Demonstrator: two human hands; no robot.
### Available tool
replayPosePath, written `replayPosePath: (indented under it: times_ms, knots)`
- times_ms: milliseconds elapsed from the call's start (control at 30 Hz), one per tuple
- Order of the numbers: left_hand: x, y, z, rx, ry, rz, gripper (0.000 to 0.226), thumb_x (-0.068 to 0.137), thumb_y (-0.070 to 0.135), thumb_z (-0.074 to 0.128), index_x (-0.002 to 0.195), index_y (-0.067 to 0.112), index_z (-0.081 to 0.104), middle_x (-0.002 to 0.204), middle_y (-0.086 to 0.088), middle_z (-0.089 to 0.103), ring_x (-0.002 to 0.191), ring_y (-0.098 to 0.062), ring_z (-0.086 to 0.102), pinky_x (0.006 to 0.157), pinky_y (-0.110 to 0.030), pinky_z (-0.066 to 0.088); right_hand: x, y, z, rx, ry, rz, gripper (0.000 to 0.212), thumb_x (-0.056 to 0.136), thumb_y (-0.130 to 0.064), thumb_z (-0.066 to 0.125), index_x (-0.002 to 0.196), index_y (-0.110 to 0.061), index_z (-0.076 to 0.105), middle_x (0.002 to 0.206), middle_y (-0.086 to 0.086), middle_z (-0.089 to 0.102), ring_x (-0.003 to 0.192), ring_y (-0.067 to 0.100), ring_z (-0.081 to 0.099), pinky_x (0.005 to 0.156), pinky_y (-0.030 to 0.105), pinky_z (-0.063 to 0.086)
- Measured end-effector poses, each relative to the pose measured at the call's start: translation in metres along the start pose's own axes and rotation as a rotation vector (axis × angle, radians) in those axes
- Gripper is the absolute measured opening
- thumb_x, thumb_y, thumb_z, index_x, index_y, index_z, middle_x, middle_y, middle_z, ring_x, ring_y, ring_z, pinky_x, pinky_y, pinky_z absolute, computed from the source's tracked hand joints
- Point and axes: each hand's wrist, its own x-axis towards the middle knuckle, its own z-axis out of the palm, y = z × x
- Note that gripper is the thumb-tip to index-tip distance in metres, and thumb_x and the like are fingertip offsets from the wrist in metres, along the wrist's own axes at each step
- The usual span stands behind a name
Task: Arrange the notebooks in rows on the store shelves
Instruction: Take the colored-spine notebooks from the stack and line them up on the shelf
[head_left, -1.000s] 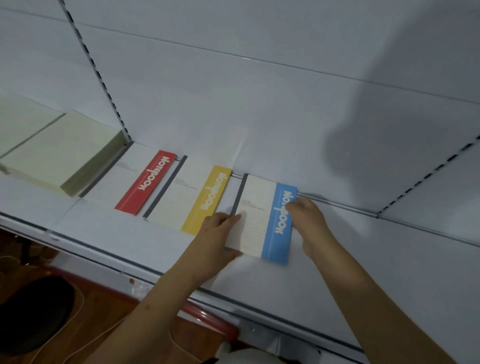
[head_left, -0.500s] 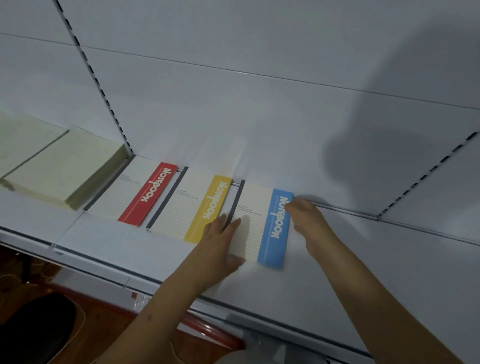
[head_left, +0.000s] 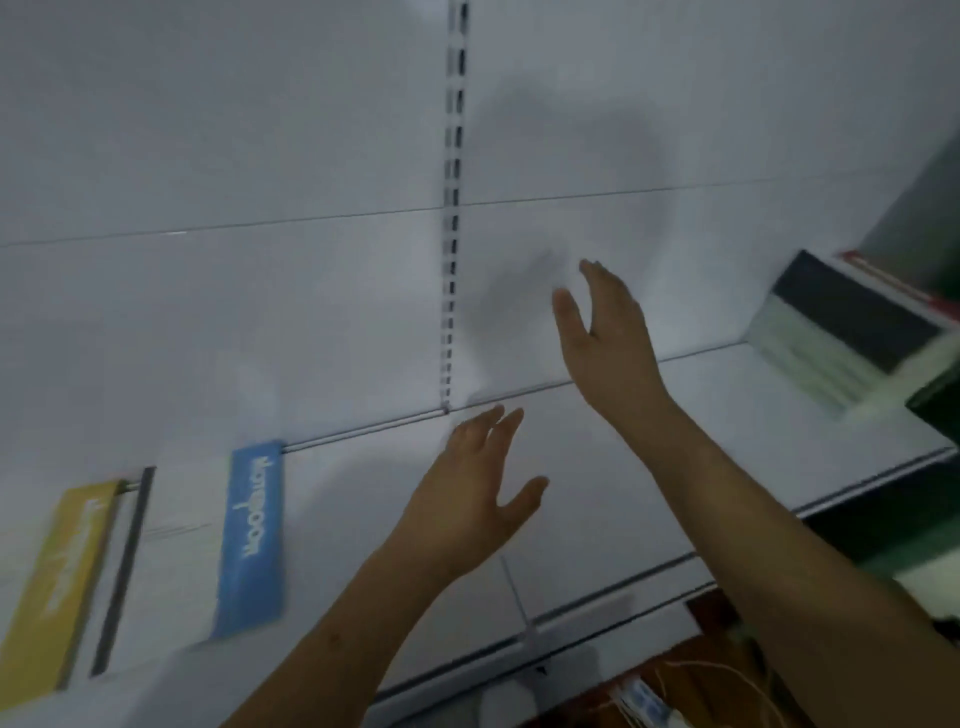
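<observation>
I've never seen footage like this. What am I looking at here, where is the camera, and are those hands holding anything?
There is no machine here: a person wears a wide-angle camera on the head, so you look forward and down along their bare arms. The left hand and the right hand are both spread open above the white metal store shelf and hold nothing. Flat on the shelf at the left lie a notebook with a blue band and a notebook with a yellow band, side by side. At the far right sits a blurred stack of notebooks with dark spines. The picture is smeared, so finer details cannot be read.
</observation>
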Motion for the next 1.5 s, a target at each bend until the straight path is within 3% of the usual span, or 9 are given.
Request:
replayPosePath:
  times_ms: [367,600,700,867,1000,1167,1300,1433,1500]
  knots:
    - [0.147,0.191,0.159,-0.045,-0.218,0.273,0.071,0.097,0.057,0.042,0.156,0.028,0.016,0.163,0.007,0.018,0.148,-0.007,0.017,0.115,-0.023,0.019,0.087,0.235,-0.249,-0.388,0.231,0.187,0.063,0.102,-0.05,0.036,0.151,-0.011,0.032,0.159,0.011,0.028,0.146,0.027,0.024,0.119,0.037,0.019]
    - [0.212,0.252,0.227,0.034,-0.285,0.195,0.07,0.096,0.059,0.042,0.156,0.032,0.016,0.164,0.012,0.014,0.149,-0.005,0.014,0.118,-0.026,0.019,0.124,0.349,-0.297,-0.569,-0.256,0.291,0.061,0.094,-0.069,0.029,0.121,-0.019,0.054,0.117,0.004,0.062,0.102,0.021,0.06,0.086,0.038,0.051]
    - [0.226,0.258,0.231,0.053,-0.283,0.126,0.07,0.095,0.06,0.04,0.156,0.034,0.017,0.163,0.014,0.015,0.148,-0.003,0.015,0.12,-0.025,0.018,0.108,0.351,-0.295,-0.564,-0.286,0.19,0.059,0.097,-0.062,0.034,0.132,-0.018,0.051,0.128,0.0,0.058,0.117,0.021,0.057,0.096,0.035,0.048]
    - [0.254,0.288,0.217,-0.635,-0.158,-0.16,0.055,0.089,0.066,0.039,0.14,0.043,0.041,0.146,0.015,0.049,0.132,-0.006,0.049,0.11,-0.029,0.038,0.064,0.317,-0.288,-0.307,-0.036,0.051,0.045,0.102,-0.044,0.037,0.135,-0.02,0.056,0.127,0.001,0.064,0.112,0.016,0.062,0.097,0.033,0.049]
    - [0.269,0.292,0.197,-1.369,0.108,-0.487,0.039,0.101,0.038,0.049,0.132,0.015,0.057,0.121,-0.009,0.07,0.109,-0.026,0.069,0.091,-0.043,0.056,0.023,0.284,-0.266,-0.236,-0.223,-0.189,0.059,0.098,-0.06,0.027,0.139,-0.026,0.052,0.143,-0.008,0.053,0.133,0.009,0.047,0.112,0.024,0.028]
    - [0.259,0.269,0.171,-1.247,0.382,-0.618,0.017,0.1,0.025,0.055,0.116,0.02,0.056,0.097,0.001,0.069,0.09,-0.021,0.068,0.069,-0.034,0.055,0.041,0.301,-0.28,-0.124,-0.065,-0.113,0.062,0.096,-0.065,0.029,0.142,-0.028,0.049,0.147,-0.009,0.047,0.134,0.005,0.041,0.115,0.033,0.031]
    - [0.242,0.253,0.165,-1.155,0.35,-0.651,0.024,0.099,0.029,0.056,0.12,0.018,0.054,0.099,-0.001,0.067,0.088,-0.023,0.066,0.066,-0.035,0.052,0.094,0.349,-0.283,-0.465,-0.076,0.118,0.066,0.097,-0.059,0.04,0.147,-0.015,0.04,0.152,0.007,0.041,0.14,0.024,0.036,0.116,0.039,0.029]
    - [0.231,0.244,0.168,-1.147,0.277,-0.709,0.017,0.099,0.029,0.056,0.11,0.016,0.058,0.096,-0.005,0.07,0.085,-0.025,0.069,0.066,-0.037,0.053,0.093,0.357,-0.272,-0.591,-0.043,0.129,0.041,0.101,-0.047,0.036,0.111,-0.016,0.06,0.106,0.004,0.065,0.099,0.023,0.063,0.08,0.037,0.052]
    - [0.229,0.239,0.173,-1.156,0.252,-0.704,0.014,0.1,0.028,0.054,0.105,0.016,0.06,0.095,-0.006,0.072,0.084,-0.025,0.07,0.067,-0.037,0.054,0.082,0.342,-0.273,-0.661,0.061,0.062,0.036,0.104,-0.042,0.032,0.091,-0.02,0.058,0.08,-0.003,0.06,0.072,0.015,0.061,0.056,0.03,0.042]
